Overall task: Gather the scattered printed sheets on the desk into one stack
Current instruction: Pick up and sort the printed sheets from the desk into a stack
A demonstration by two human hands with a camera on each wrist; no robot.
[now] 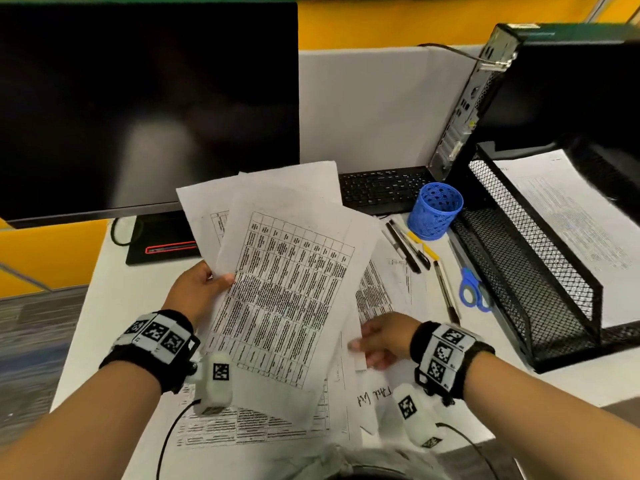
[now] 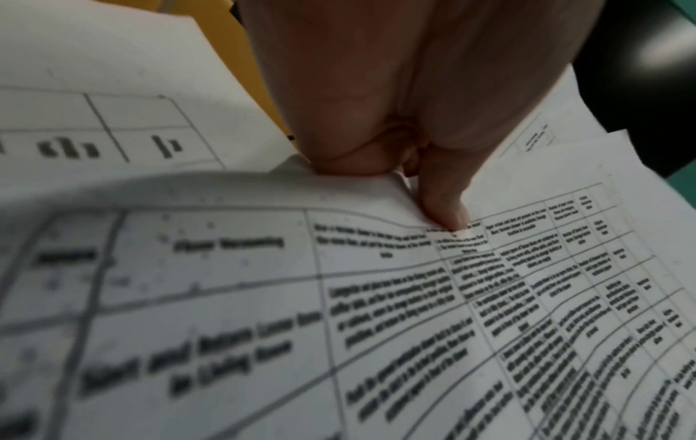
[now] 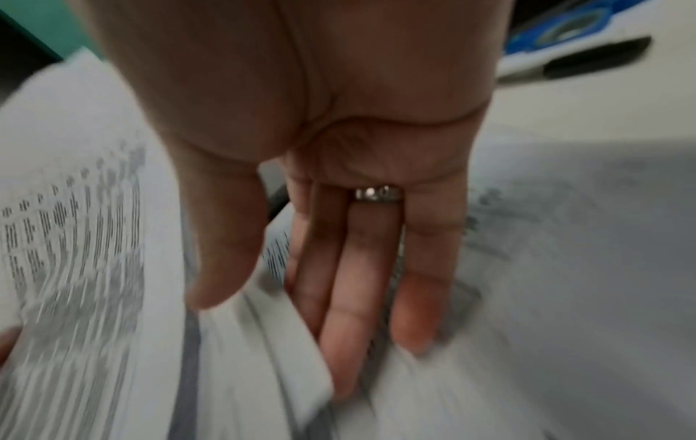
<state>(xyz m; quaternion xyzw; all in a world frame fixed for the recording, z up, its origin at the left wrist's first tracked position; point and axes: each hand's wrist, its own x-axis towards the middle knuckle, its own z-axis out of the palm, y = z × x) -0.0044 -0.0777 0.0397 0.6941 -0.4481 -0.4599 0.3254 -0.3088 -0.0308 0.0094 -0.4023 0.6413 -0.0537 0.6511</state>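
Note:
A fan of several printed table sheets (image 1: 284,289) is lifted off the white desk (image 1: 114,289), and my left hand (image 1: 207,285) grips its left edge. In the left wrist view the thumb (image 2: 444,208) presses on the top sheet (image 2: 376,297), with the fingers hidden beneath. My right hand (image 1: 370,344) is low at the fan's right edge, blurred. Its fingers (image 3: 357,282) are straight and touch loose sheets (image 3: 527,297) lying on the desk. More printed sheets lie flat: one (image 1: 377,292) to the right, one (image 1: 242,427) near the front edge, and a handwritten one (image 1: 377,396).
A dark monitor (image 1: 138,98) stands at the back left, with a keyboard (image 1: 381,188) behind the sheets. A blue pen cup (image 1: 434,211), pens (image 1: 408,251) and blue scissors (image 1: 471,289) lie right of them. A black mesh tray (image 1: 519,271) holding a sheet and a computer tower (image 1: 464,109) fill the right.

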